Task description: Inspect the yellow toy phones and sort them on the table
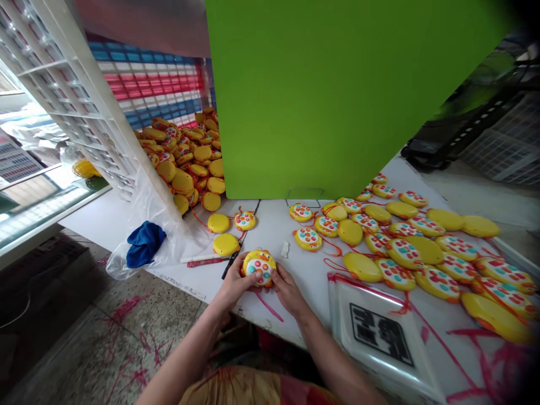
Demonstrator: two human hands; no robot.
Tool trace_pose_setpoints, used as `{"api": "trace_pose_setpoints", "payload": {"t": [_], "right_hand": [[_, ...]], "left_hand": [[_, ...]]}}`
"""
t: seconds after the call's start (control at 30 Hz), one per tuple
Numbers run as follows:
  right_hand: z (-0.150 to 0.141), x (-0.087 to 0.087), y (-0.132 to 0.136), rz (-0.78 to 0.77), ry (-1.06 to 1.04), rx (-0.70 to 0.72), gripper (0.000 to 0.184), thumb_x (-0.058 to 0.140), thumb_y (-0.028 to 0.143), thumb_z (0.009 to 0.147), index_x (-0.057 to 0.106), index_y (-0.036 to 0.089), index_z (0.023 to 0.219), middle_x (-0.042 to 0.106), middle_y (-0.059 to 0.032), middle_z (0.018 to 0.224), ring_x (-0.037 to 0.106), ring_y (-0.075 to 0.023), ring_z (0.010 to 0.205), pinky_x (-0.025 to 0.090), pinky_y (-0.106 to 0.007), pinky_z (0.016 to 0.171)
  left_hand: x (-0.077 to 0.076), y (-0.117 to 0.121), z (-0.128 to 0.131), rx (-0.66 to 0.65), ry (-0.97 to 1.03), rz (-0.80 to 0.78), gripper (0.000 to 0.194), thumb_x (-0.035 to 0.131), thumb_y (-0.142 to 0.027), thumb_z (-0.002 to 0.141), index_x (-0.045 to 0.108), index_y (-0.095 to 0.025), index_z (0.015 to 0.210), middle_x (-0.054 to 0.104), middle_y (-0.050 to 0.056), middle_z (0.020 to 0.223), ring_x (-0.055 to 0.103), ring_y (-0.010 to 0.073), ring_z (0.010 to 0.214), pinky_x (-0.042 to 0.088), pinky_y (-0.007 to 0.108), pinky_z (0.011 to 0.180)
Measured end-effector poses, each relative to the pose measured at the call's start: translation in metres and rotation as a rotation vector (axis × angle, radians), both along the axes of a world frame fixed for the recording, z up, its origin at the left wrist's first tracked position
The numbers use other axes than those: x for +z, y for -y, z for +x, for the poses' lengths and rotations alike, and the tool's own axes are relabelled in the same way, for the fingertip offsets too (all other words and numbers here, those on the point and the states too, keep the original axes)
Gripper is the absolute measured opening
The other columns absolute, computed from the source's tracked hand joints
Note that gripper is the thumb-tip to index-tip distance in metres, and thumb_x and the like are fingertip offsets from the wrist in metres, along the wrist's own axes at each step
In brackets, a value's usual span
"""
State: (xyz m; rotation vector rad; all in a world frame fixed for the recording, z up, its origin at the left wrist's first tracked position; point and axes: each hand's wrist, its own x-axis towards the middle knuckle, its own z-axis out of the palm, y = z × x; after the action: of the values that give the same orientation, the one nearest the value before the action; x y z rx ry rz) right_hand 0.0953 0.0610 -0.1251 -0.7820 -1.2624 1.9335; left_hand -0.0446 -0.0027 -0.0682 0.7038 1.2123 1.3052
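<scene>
Between my two hands is a round yellow toy [260, 266] with a white panel of coloured buttons and eyes on top. My left hand [237, 281] wraps its left side, the thumb lying over the button panel. My right hand [288, 287] closes on the lower right edge. The toy is held just above the table's front edge, button side up. A black pen [230, 264] and a red pen [207, 262] lie left of my left hand. Beyond them are a face-down yellow toy [225, 244] and a button-side-up one [245, 220].
A large green board [295, 101] stands across the table. Many yellow toys [202, 153] are heaped in a crate behind it at left; others [404, 253] spread at right. A clear plastic case [379, 332] lies front right, a blue cloth [145, 243] at left, pink strips [126, 309] on the floor.
</scene>
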Motion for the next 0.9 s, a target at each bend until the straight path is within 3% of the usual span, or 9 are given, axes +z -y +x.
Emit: {"api": "trace_pose_setpoints", "payload": {"t": [0.1,0.3,0.43,0.53,0.6,0.77,0.9], "right_hand": [[0.001,0.0,0.0,0.039,-0.001,0.046,0.035,0.055,0.05,0.082,0.058,0.023,0.104,0.058,0.0015,0.072,0.05,-0.0115,0.055,0.038,-0.023,0.046],[0.002,0.011,0.002,0.092,0.045,0.05,0.038,0.055,0.049,0.082,0.056,0.022,0.108,0.056,0.0022,0.067,0.047,-0.0101,0.051,0.035,-0.022,0.044],[0.001,0.023,0.006,0.129,0.145,0.011,0.034,0.059,0.045,0.08,0.057,0.022,0.104,0.057,0.0017,0.071,0.047,-0.0104,0.051,0.036,-0.021,0.04],[-0.001,0.025,0.008,0.164,0.178,-0.036,0.028,0.06,0.044,0.079,0.058,0.022,0.097,0.059,0.0003,0.076,0.05,-0.0127,0.057,0.039,-0.021,0.041],[-0.001,0.023,0.008,0.157,0.169,-0.039,0.029,0.058,0.045,0.079,0.059,0.022,0.098,0.059,0.0,0.075,0.05,-0.0128,0.057,0.039,-0.021,0.041],[0.0,0.012,0.004,0.053,0.101,-0.033,0.047,0.041,0.055,0.085,0.059,0.02,0.111,0.057,0.0002,0.065,0.042,-0.01,0.043,0.032,-0.022,0.036],[0.003,0.018,0.004,0.109,0.112,-0.008,0.04,0.053,0.047,0.082,0.058,0.023,0.113,0.062,-0.0013,0.08,0.045,-0.0103,0.05,0.035,-0.021,0.038]], "left_hand": [[0.002,0.001,-0.006,-0.062,-0.067,0.01,0.063,0.065,-0.043,0.075,0.036,-0.023,0.128,0.054,0.011,0.121,0.066,0.019,0.08,0.057,0.027,0.055],[-0.007,0.0,-0.008,-0.103,-0.158,0.025,0.058,0.053,-0.048,0.082,0.033,-0.023,0.131,0.056,0.011,0.116,0.065,0.0183,0.076,0.055,0.026,0.051],[-0.012,0.002,-0.006,-0.122,-0.256,0.115,0.06,0.058,-0.045,0.08,0.035,-0.02,0.13,0.054,0.011,0.12,0.061,0.0205,0.095,0.055,0.03,0.072],[-0.013,0.004,-0.007,-0.133,-0.322,0.144,0.084,0.075,-0.036,0.065,0.031,-0.018,0.135,0.056,0.01,0.118,0.058,0.0209,0.1,0.051,0.033,0.086],[-0.014,0.005,-0.007,-0.123,-0.355,0.109,0.093,0.079,-0.032,0.06,0.028,-0.02,0.137,0.058,0.009,0.113,0.059,0.0206,0.095,0.052,0.034,0.082],[-0.019,0.006,-0.004,-0.064,-0.263,0.071,0.092,0.075,-0.031,0.064,0.023,-0.023,0.139,0.058,0.009,0.113,0.062,0.0201,0.088,0.055,0.028,0.066],[-0.02,0.007,0.0,-0.071,-0.201,0.074,0.068,0.06,-0.041,0.078,0.029,-0.022,0.135,0.057,0.011,0.114,0.063,0.0177,0.08,0.053,0.023,0.053]]}}
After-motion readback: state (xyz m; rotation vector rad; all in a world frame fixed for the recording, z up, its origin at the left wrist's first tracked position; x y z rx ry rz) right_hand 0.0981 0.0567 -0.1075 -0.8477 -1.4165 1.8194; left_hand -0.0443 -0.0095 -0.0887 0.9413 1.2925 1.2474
